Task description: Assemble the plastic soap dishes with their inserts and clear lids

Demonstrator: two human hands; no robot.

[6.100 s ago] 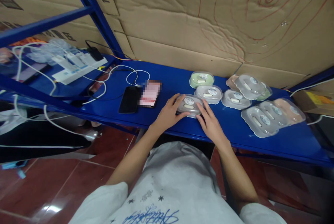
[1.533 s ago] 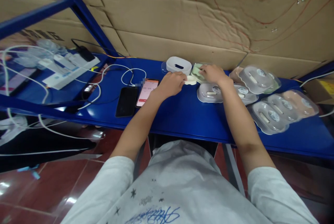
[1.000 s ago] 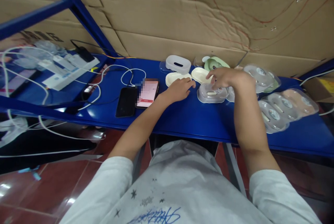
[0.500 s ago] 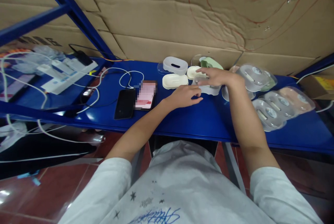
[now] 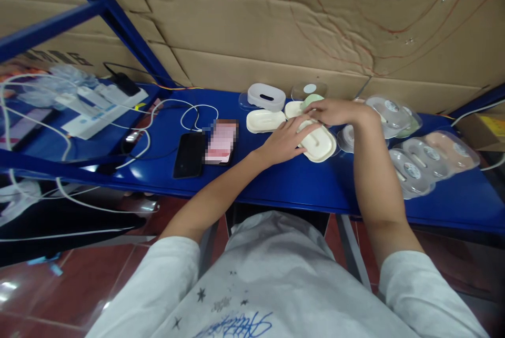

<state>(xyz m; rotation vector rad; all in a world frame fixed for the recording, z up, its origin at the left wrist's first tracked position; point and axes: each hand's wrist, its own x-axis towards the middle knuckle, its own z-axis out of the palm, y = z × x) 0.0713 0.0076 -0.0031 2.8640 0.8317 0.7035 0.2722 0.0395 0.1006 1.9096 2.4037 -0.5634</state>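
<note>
A cream oval tray (image 5: 316, 143) lies tilted at the middle of the blue table. My left hand (image 5: 286, 141) is at its left side, fingers spread, with fingertips over its near-left part. Just behind that tray, my right hand (image 5: 331, 112) has its fingers bent down by a pale green piece (image 5: 313, 99); whether they grip anything is hidden. Another cream tray (image 5: 265, 121) rests to the left of my hands, and a third cream piece (image 5: 294, 110) shows partly behind my left fingertips. Behind them stands a light grey slotted oval dish (image 5: 266, 97).
Clear-covered dishes (image 5: 432, 156) in grey and peach are grouped at the right. Two phones (image 5: 189, 155) lie left of my left hand. White cables and a power strip (image 5: 104, 112) are further left. A cardboard wall (image 5: 252, 28) rises behind.
The cream tray now shows in front of my hands, where a greyish clear-covered dish was. The green piece has shifted toward my right fingers. My left hand has moved slightly up and right.
</note>
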